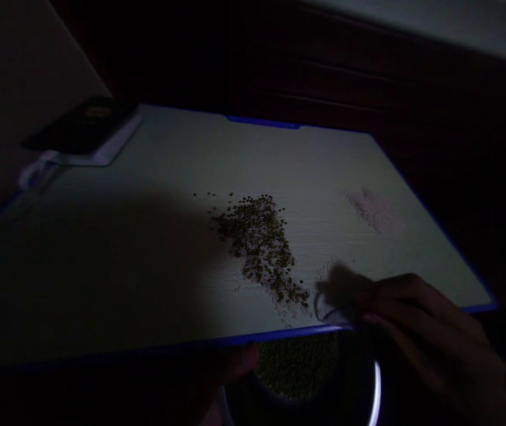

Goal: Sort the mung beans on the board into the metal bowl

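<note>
A pale board [315, 160] with a blue edge fills much of the dim view. On it lies a pile of dark green grains mixed with whitish bits [262, 236]. A small pinkish-white heap [375, 210] is at the right. My right hand [421, 325] is pinched around a small, thin curved tool [330, 313] touching the board beside the pile's near end. My left hand [239, 361] is at the board's near edge, its thumb tip against it; the other fingers are in darkness.
Below the near edge is a round container [376, 393] with green grains [297, 364] inside. A dark book-like object [80, 127] lies at the board's far left corner. A light ledge [448, 29] runs across the upper right.
</note>
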A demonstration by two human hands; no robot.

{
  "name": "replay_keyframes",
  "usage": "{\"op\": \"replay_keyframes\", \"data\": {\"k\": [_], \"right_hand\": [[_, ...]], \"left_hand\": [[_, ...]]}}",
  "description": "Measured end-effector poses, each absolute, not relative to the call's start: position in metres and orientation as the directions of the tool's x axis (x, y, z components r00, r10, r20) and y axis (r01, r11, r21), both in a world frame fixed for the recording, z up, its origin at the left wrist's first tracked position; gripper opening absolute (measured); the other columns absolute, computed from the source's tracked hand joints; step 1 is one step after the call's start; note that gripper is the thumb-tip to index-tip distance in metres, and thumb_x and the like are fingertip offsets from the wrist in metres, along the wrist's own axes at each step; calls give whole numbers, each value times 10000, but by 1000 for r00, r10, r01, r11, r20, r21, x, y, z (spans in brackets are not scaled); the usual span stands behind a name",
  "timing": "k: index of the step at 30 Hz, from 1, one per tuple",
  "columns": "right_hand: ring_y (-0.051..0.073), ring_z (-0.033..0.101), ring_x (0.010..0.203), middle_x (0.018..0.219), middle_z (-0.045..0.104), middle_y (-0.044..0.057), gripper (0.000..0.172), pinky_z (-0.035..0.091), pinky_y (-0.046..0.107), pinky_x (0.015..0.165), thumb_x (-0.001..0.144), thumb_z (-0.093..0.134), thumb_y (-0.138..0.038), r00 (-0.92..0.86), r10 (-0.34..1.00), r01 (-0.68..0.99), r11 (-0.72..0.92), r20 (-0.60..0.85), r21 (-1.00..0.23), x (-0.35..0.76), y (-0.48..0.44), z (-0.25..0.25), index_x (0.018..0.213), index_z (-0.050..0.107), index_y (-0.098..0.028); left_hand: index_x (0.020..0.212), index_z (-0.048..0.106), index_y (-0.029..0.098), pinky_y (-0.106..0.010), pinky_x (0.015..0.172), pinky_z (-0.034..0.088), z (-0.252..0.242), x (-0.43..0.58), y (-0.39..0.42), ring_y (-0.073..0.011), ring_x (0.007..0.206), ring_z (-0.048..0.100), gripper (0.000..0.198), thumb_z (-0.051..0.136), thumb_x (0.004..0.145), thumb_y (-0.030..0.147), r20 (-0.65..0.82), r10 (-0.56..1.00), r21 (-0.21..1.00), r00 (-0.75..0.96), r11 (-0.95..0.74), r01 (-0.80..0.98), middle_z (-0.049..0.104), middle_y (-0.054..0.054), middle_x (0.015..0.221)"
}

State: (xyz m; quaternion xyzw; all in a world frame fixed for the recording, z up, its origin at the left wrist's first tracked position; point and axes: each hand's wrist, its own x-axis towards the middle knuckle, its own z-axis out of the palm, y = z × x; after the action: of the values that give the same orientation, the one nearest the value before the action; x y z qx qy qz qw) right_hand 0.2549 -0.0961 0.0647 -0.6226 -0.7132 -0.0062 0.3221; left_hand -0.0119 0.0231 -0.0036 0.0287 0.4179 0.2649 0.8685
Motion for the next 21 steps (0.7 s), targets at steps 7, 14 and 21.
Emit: {"op": "replay_keyframes", "data": {"k": [7, 14, 21], "right_hand": [[83, 754, 871, 982, 753, 32, 167, 616, 172, 748, 1037, 635, -151, -14, 874, 856, 262, 487, -445, 249, -74, 64, 1143, 759, -189], [110, 716, 827, 950, 752, 38, 146, 583, 243, 738, 1038, 664, -241, 142, 896, 871, 89, 421, -484, 262, -48, 62, 1082, 788, -178], [177, 723, 1024, 1194, 743, 64, 288, 630, 398, 928, 1042, 671, -444, 432, 849, 810, -218, 304, -544, 326, -9, 65, 1177, 713, -194]], "left_hand": [[1366, 686, 195, -572, 1116, 572, -5, -12, 15, -322, 1316, 647, 420, 759, 971, 317, -704, 486, 374, 517, 873, -312, 660, -144, 1442], [1393, 665, 192, -559, 1103, 582, -23, -23, 15, -316, 1306, 653, 447, 748, 977, 334, -738, 522, 426, 427, 852, -304, 644, -153, 1463], [1509, 563, 269, -415, 999, 668, -29, -24, 8, -337, 1313, 677, 979, 1005, 644, 153, -767, 509, 391, 390, 853, -345, 791, -104, 1201]]}}
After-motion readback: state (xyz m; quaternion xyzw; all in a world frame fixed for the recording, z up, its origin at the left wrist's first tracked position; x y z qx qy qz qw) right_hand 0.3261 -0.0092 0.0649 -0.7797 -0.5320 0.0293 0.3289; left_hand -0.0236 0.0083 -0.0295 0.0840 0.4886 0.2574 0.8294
